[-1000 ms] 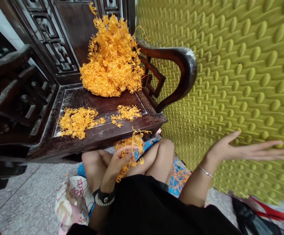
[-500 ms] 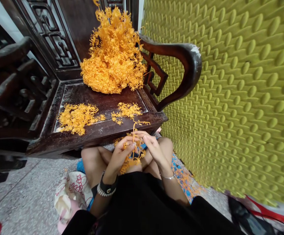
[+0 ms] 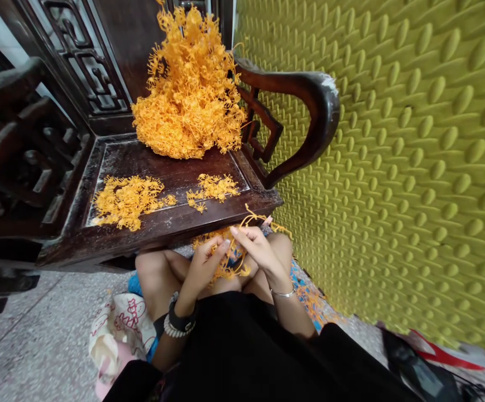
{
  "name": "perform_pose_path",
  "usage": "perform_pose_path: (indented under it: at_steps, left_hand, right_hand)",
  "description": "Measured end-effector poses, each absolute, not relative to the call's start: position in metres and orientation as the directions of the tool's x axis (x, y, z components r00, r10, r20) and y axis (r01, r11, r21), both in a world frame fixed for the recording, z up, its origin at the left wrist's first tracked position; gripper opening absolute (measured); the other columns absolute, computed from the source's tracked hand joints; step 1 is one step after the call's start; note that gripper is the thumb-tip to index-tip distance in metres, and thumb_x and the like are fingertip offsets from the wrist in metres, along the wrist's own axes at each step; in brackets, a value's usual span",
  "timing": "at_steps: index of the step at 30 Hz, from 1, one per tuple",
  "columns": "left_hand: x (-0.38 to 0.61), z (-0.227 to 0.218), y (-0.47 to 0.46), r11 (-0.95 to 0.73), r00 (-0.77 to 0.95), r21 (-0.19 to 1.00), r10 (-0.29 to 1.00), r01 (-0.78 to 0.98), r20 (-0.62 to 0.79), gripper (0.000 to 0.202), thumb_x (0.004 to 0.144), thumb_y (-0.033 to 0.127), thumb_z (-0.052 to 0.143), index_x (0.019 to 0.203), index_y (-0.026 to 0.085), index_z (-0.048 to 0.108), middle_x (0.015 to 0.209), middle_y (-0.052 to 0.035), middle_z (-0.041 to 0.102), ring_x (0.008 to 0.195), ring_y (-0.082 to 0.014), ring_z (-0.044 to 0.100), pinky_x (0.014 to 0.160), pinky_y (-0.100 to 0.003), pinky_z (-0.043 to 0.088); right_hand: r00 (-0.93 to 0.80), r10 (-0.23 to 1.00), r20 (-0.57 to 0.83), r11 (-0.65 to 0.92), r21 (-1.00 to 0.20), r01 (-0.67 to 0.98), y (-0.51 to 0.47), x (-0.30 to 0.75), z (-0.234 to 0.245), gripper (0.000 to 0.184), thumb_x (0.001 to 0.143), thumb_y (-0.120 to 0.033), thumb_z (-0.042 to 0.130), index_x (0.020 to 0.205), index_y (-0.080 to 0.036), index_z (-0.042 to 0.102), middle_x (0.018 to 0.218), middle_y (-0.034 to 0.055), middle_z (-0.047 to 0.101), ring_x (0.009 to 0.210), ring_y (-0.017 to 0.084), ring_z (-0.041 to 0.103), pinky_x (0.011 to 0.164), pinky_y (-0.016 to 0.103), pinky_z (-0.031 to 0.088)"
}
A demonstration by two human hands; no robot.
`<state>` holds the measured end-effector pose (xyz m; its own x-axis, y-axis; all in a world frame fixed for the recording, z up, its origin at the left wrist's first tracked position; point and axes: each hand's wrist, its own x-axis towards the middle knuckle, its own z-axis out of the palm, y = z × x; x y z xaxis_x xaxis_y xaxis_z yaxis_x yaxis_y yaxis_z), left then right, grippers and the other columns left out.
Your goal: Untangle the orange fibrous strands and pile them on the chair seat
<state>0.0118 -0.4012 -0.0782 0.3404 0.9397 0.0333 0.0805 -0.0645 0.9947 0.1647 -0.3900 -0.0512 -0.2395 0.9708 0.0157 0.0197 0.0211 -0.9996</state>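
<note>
Above my lap, my left hand (image 3: 207, 259) pinches an orange plastic strand between thumb and fingertips. Close beside it, my right hand (image 3: 254, 245) grips the orange strand (image 3: 248, 215) too, and its branched end sticks up past the fingers. More orange strands (image 3: 225, 272) lie in my lap beneath both hands, partly hidden by them. In front, a tall heap of orange curly pieces (image 3: 192, 106) stands on the dark wooden chair (image 3: 112, 237). Two smaller piles, one at the left (image 3: 129, 201) and one at the right (image 3: 212, 188), rest near the seat's front edge.
The chair's curved armrest (image 3: 326, 117) juts out at the right, beside a yellow-green textured wall (image 3: 393, 184). A white and pink cloth bag (image 3: 119, 329) sits on the floor at left. Orange scraps (image 3: 313, 301) lie on something blue at my right.
My right hand has shifted from spread, straighter fingers to a closed pinch. The strand's upper end now leans to the right instead of standing upright. The view has moved slightly.
</note>
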Motion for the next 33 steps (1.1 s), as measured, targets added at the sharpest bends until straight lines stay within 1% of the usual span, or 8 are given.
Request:
perform_pose_path:
  at_steps: [4,8,14,16,19,22,26,33]
  left_hand:
    - [0.005,-0.077,-0.403,-0.212,0.228,0.942,0.961,0.259,0.153,0.036,0.092,0.04,0.048,0.065,0.018,0.061,0.066,-0.0012,0.064,0.066,-0.0153,0.058,0.067,-0.026,0.043]
    - [0.007,-0.074,-0.41,-0.349,0.15,0.887,0.936,0.301,0.317,0.032,0.093,0.031,0.048,0.068,0.02,0.066,0.069,-0.0027,0.067,0.067,-0.0158,0.06,0.068,-0.027,0.044]
    - [0.02,-0.069,-0.425,-0.405,0.06,0.862,0.911,0.304,0.407,0.03,0.088,0.029,0.057,0.06,0.024,0.066,0.058,-0.0007,0.063,0.057,-0.0166,0.056,0.061,-0.03,0.044]
    - [0.014,-0.067,-0.432,-0.414,-0.013,0.865,0.9,0.285,0.435,0.024,0.085,0.028,0.06,0.063,0.025,0.069,0.061,-0.0012,0.067,0.061,-0.0185,0.06,0.063,-0.031,0.046]
    - [-0.009,-0.067,-0.442,-0.339,-0.22,0.871,0.875,0.354,0.43,0.02,0.088,0.027,0.057,0.079,0.024,0.074,0.076,-0.003,0.073,0.071,-0.02,0.064,0.07,-0.032,0.049]
    - [-0.028,-0.07,-0.437,-0.226,-0.301,0.89,0.884,0.397,0.358,0.025,0.093,0.032,0.049,0.089,0.022,0.072,0.083,-0.0032,0.073,0.074,-0.0183,0.064,0.072,-0.03,0.048]
    - [-0.027,-0.075,-0.398,-0.198,-0.179,0.894,0.941,0.401,0.288,0.033,0.097,0.038,0.038,0.077,0.021,0.059,0.069,-0.0018,0.062,0.065,-0.0164,0.058,0.067,-0.028,0.046]
    - [-0.008,-0.077,-0.318,-0.333,-0.085,0.633,0.84,0.699,0.535,0.036,0.098,0.034,0.028,0.104,0.018,0.06,0.103,-0.0137,0.057,0.102,-0.0282,0.051,0.095,-0.045,0.038]
  right_hand:
    - [-0.013,0.998,0.058,0.058,-0.998,0.011,-0.388,0.172,-0.052,0.059,0.08,-0.06,0.058,0.051,-0.02,0.026,0.051,-0.0067,0.02,0.048,0.006,0.015,0.048,0.027,0.014]
    - [0.127,0.984,0.124,0.124,-0.992,0.011,-0.389,0.174,-0.049,0.059,0.081,-0.058,0.058,0.05,-0.02,0.025,0.051,-0.0062,0.021,0.05,0.007,0.016,0.05,0.027,0.016]
    - [0.324,0.926,0.192,0.197,-0.98,0.017,-0.389,0.163,-0.041,0.057,0.082,-0.058,0.057,0.051,-0.02,0.028,0.052,-0.0056,0.024,0.049,0.007,0.019,0.049,0.027,0.018]
    - [0.442,0.868,0.227,0.241,-0.97,0.024,-0.384,0.173,-0.035,0.056,0.084,-0.06,0.053,0.053,-0.021,0.027,0.052,-0.0059,0.024,0.048,0.008,0.019,0.047,0.026,0.019]
    - [0.686,0.638,0.35,0.392,-0.914,0.101,-0.375,0.201,-0.022,0.058,0.083,-0.065,0.049,0.054,-0.022,0.023,0.053,-0.0066,0.021,0.047,0.008,0.018,0.046,0.025,0.019]
    - [0.636,0.662,0.396,0.413,-0.901,0.131,-0.373,0.22,-0.015,0.057,0.082,-0.06,0.057,0.051,-0.021,0.027,0.052,-0.0066,0.022,0.047,0.008,0.019,0.047,0.026,0.019]
    - [0.47,0.817,0.334,0.365,-0.931,0.026,-0.377,0.207,-0.023,0.055,0.086,-0.053,0.056,0.05,-0.019,0.032,0.05,-0.0055,0.028,0.047,0.007,0.024,0.047,0.026,0.021]
    - [0.413,0.869,0.274,0.294,-0.956,0.015,-0.377,0.198,-0.033,0.053,0.087,-0.054,0.053,0.05,-0.019,0.04,0.051,-0.0038,0.037,0.049,0.008,0.033,0.051,0.026,0.031]
